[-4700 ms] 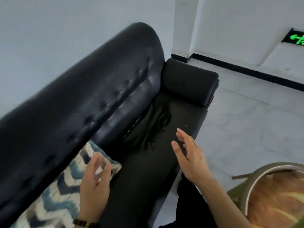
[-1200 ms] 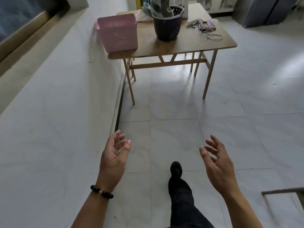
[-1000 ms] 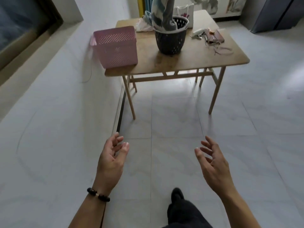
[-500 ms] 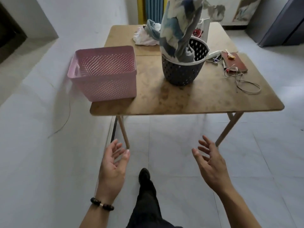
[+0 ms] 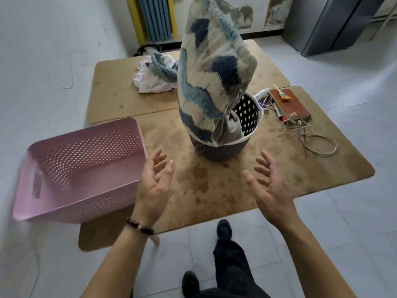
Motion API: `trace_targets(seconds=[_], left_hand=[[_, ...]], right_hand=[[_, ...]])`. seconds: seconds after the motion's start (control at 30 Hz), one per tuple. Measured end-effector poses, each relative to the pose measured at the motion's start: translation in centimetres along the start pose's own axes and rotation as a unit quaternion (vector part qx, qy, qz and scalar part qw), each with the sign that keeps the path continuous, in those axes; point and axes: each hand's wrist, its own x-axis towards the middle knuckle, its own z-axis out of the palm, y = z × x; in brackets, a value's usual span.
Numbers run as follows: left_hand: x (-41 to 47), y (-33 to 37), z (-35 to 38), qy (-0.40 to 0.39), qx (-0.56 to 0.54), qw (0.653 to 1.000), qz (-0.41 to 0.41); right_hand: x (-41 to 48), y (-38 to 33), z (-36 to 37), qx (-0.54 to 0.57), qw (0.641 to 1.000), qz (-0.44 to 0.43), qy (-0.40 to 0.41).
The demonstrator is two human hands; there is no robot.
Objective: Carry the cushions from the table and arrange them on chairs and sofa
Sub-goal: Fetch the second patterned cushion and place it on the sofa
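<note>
A blue, navy and cream patterned cushion (image 5: 212, 67) stands upright in a dark perforated basket (image 5: 240, 134) in the middle of the wooden table (image 5: 193, 190). My left hand (image 5: 154, 186) hovers over the table's near edge, palm turned inward, fingers spread, holding nothing. My right hand (image 5: 268, 188) mirrors it on the other side, also spread and without anything in it. Both hands are below and in front of the basket, apart from the cushion.
An empty pink perforated basket (image 5: 79, 171) sits at the table's left front corner, beside my left hand. Crumpled cloths (image 5: 154, 74) lie at the back. A brown notebook (image 5: 290, 104), pens and a cord (image 5: 311, 136) lie at the right. A grey cabinet (image 5: 335, 20) stands far right.
I have walked from the sofa up to the table, which now fills the view. Both hands have risen from floor level to above the table's near edge, still spread and holding nothing.
</note>
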Motion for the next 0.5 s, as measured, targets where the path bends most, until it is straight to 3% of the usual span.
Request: trace_targets(seconds=[0.17,0.27,0.37,0.47,0.5], left_hand=[[9.3,1.7,4.3,-0.011,0.006,0.999,-0.042],[15.3,3.7,5.8,-0.01,0.076,0.997,-0.008],[19.6,4.9,8.0,-0.055,-0.032,0.998,-0.013],[20.8,5.0,10.1,-0.117,-0.047,0.992,0.002],[20.8,4.9,10.5,-0.146,-0.043,0.988,0.015]], right_hand=[[10.5,-1.2,2.2,-0.033,0.997,-0.019,-0.064],[16.3,-1.4,3.9,-0.085,0.991,-0.055,-0.09],[20.9,-1.1,6.6,-0.131,0.985,-0.043,-0.104],[23.1,0.1,8.4,-0.036,0.987,0.003,-0.156],[23.4,0.5,8.5,0.011,0.991,0.012,-0.136]])
